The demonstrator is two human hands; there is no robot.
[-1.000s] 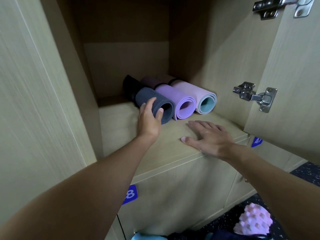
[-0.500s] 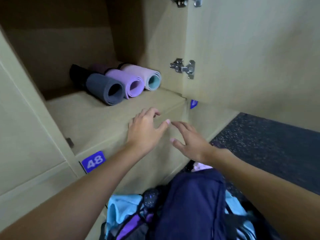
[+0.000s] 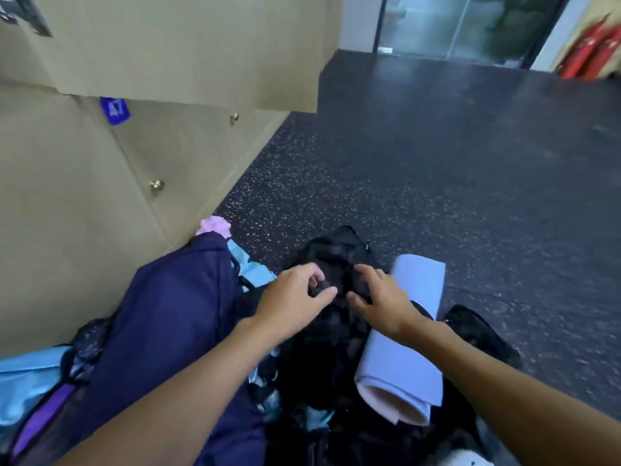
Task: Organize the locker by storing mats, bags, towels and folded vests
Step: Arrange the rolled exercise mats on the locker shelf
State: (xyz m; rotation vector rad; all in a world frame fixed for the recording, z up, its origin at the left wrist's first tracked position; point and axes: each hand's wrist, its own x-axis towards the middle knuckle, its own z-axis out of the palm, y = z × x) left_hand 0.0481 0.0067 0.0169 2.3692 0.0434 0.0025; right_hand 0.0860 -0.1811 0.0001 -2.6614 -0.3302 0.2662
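Note:
Both my hands are down at a black bag [image 3: 339, 247] lying on the floor in front of the lockers. My left hand [image 3: 295, 297] curls thumb and fingers around a fold of the bag's top. My right hand [image 3: 383, 297] rests on the bag beside it with its fingers spread. A rolled lavender mat [image 3: 403, 358] with a pink inner side lies just right of the bag, partly under my right wrist. A large navy bag [image 3: 168, 331] lies to the left. The inside of the locker is out of view.
Closed locker doors with brass knobs [image 3: 156, 185] and a blue label 47 [image 3: 114, 111] stand at left, under an open locker door [image 3: 188, 45]. A light blue item [image 3: 20, 375] and a pink item [image 3: 215, 227] lie by the navy bag. Dark speckled floor [image 3: 437, 163] stretches right; red fire extinguishers [image 3: 591, 52] stand far back.
My view has swung from the locker shelf with three rolled mats down to the floor. Both hands left the shelf edge and came down onto the black bag.

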